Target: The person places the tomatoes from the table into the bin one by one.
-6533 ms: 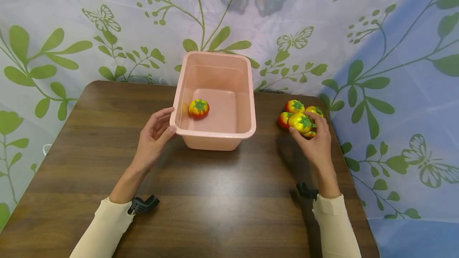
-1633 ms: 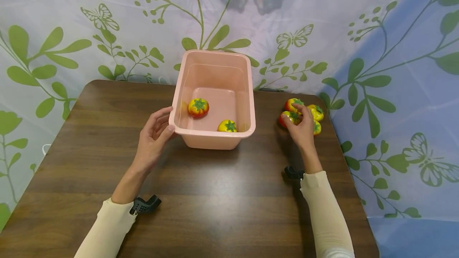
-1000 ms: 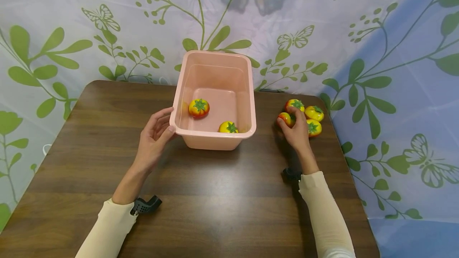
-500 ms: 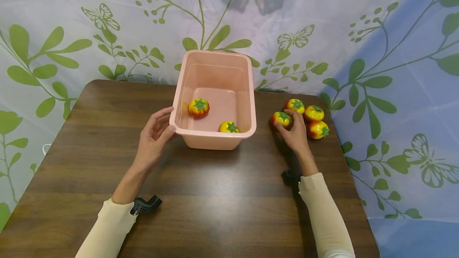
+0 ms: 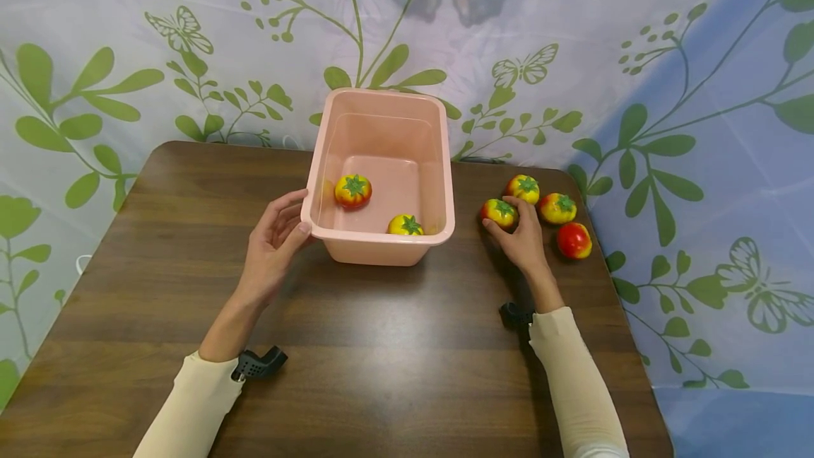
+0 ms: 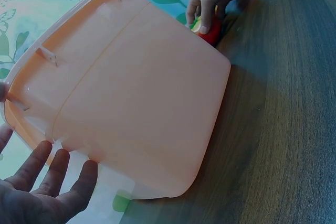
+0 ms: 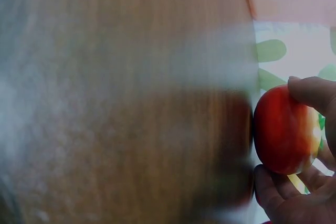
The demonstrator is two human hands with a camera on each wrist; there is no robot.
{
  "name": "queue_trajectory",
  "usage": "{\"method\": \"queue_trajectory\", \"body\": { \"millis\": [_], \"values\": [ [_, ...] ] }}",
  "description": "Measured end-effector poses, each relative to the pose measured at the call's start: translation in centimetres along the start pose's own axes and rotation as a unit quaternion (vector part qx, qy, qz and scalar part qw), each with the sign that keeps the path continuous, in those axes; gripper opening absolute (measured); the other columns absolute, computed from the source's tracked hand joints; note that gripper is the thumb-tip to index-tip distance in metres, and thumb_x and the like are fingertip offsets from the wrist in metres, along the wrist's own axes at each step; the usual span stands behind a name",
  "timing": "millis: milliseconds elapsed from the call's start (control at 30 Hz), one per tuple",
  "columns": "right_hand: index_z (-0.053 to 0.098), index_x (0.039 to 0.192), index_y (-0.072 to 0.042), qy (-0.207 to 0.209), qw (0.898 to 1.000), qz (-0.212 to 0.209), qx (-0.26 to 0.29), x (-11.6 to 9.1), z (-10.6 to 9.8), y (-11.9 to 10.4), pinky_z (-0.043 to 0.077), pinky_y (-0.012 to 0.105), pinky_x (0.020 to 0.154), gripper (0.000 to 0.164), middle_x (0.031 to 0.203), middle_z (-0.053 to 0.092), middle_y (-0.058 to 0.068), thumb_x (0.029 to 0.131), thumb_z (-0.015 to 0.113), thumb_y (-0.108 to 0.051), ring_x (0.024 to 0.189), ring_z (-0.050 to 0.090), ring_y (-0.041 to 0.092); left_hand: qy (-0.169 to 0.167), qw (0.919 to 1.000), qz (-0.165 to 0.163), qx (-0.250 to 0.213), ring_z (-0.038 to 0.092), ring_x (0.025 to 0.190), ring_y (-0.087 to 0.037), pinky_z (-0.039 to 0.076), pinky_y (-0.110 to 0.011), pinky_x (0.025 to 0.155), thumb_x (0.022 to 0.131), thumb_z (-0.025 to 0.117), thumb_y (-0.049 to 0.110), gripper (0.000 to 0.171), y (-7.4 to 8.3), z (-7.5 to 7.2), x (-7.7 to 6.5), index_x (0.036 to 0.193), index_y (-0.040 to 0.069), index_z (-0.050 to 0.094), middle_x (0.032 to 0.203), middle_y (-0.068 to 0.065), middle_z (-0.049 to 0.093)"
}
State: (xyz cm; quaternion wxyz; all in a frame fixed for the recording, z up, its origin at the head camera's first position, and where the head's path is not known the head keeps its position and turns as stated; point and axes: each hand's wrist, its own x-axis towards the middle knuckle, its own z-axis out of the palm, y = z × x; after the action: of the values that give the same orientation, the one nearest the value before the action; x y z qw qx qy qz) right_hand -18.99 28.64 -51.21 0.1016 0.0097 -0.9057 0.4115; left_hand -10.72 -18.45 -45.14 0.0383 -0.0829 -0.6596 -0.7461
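My left hand (image 5: 271, 242) holds the near left corner of a pink plastic bin (image 5: 381, 237) by its rim. In the left wrist view, several fingers (image 6: 84, 182) lie along the outer wall below that rim. My right hand (image 5: 524, 239) grips a red-and-yellow artificial tomato (image 5: 499, 212) with a green leafy top, thumb and fingers on opposite sides. That tomato (image 7: 286, 129) shows its red side in the right wrist view. Two similar tomatoes, one at the left (image 5: 352, 191) and one near the front wall (image 5: 405, 225), lie inside the bin.
Right of the held tomato lie three more: one behind it (image 5: 523, 189), one to its right (image 5: 558, 208) and a red-sided one (image 5: 574, 240) near the table's right edge. The brown wooden table (image 5: 381, 359) meets a leaf-patterned cloth (image 5: 254, 34) at the back.
A second tomato came into the bin. My right hand took hold of another and shifted it slightly left. A neighbouring tomato rolled right, towards the table edge. The left hand stayed at the rim.
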Motion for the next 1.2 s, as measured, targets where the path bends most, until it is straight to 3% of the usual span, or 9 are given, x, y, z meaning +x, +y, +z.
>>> {"method": "queue_trajectory", "body": {
  "millis": [400, 600, 833, 1200],
  "values": [
    [0.054, 0.149, -0.004, 0.0, 1.0, 0.012, -0.005, -0.1, -0.3, -0.1, 0.039, 0.061, 0.124, 0.068, 0.15, 0.052, 0.026, 0.093, 0.084, -0.029, 0.138, 0.051, 0.044, 0.002, 1.0, -0.005, 0.005, 0.063, 0.137, -0.025, 0.063, -0.025, 0.1, 0.109, 0.062, 0.008, 0.053, 0.0, 0.0, 0.0, 0.159, 0.015, 0.048, 0.158, -0.017, 0.053],
    [0.056, 0.147, -0.005, 0.013, 1.0, -0.002, 0.002, 0.1, -0.7, -0.9, 0.039, 0.06, 0.125, 0.067, 0.148, 0.055, 0.023, 0.092, 0.085, -0.029, 0.139, 0.052, 0.041, 0.002, 1.0, -0.003, 0.003, 0.063, 0.137, -0.025, 0.063, -0.024, 0.1, 0.109, 0.062, 0.007, 0.053, 0.0, 0.0, 0.0, 0.159, 0.015, 0.048, 0.157, -0.018, 0.054],
    [0.057, 0.147, -0.005, 0.035, 0.999, -0.035, 0.006, 0.6, -1.6, -3.3, 0.04, 0.059, 0.125, 0.067, 0.148, 0.057, 0.02, 0.091, 0.085, -0.03, 0.139, 0.052, 0.037, 0.002, 1.0, -0.001, 0.0, 0.061, 0.139, -0.035, 0.063, -0.025, 0.1, 0.108, 0.062, 0.007, 0.053, 0.0, 0.0, 0.0, 0.159, 0.014, 0.049, 0.157, -0.018, 0.054],
    [0.053, 0.152, -0.016, 0.041, 0.998, -0.054, 0.002, 0.5, -3.6, -7.9, 0.055, 0.045, 0.104, 0.066, 0.146, 0.056, 0.013, 0.096, 0.081, -0.039, 0.124, 0.055, 0.024, 0.002, 1.0, -0.001, 0.002, 0.065, 0.135, -0.026, 0.063, -0.025, 0.099, 0.108, 0.062, 0.007, 0.053, 0.1, 0.1, -0.1, 0.159, 0.014, 0.049, 0.157, -0.021, 0.054]
  ]
}}
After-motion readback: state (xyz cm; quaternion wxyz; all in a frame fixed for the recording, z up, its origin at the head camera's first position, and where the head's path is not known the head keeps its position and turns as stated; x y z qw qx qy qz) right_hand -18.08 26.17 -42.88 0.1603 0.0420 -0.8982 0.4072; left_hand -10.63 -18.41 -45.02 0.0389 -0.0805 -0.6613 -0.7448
